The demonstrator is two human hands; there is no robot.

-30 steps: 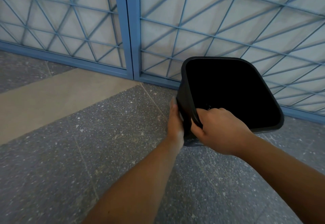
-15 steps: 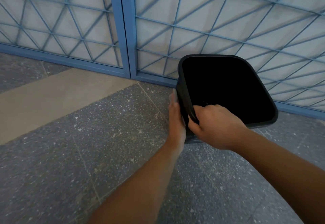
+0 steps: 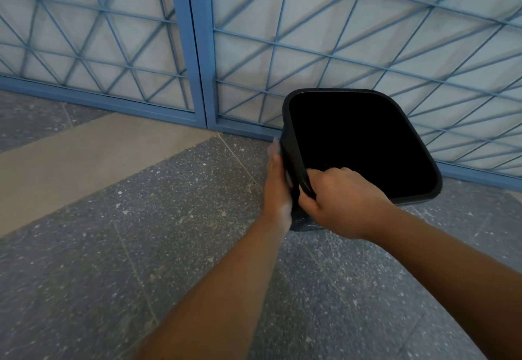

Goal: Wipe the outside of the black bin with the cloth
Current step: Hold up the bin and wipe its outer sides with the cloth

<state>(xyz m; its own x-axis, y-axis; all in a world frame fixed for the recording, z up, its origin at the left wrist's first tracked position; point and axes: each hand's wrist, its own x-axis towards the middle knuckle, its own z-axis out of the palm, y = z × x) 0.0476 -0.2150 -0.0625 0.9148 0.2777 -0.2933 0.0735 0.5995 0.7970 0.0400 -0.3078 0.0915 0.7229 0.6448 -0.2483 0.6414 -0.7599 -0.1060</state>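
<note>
The black bin [image 3: 423,190] stands on the floor against the blue grille, tilted toward me with its dark opening showing. My right hand [image 3: 343,202] grips the near left corner of its rim, fingers curled over the edge. My left hand [image 3: 278,183] lies flat against the bin's outer left wall, fingers straight and blurred with motion. A pale sliver between that palm and the wall may be the cloth [image 3: 288,175]; most of it is hidden by the hand.
A blue metal lattice grille [image 3: 339,48] with a vertical post [image 3: 195,48] runs right behind the bin. The floor is grey speckled tile [image 3: 141,246] with a tan strip [image 3: 84,156] to the left.
My left hand has slid farther along the bin's outer left wall, away from me. My right hand keeps its grip on the rim.
</note>
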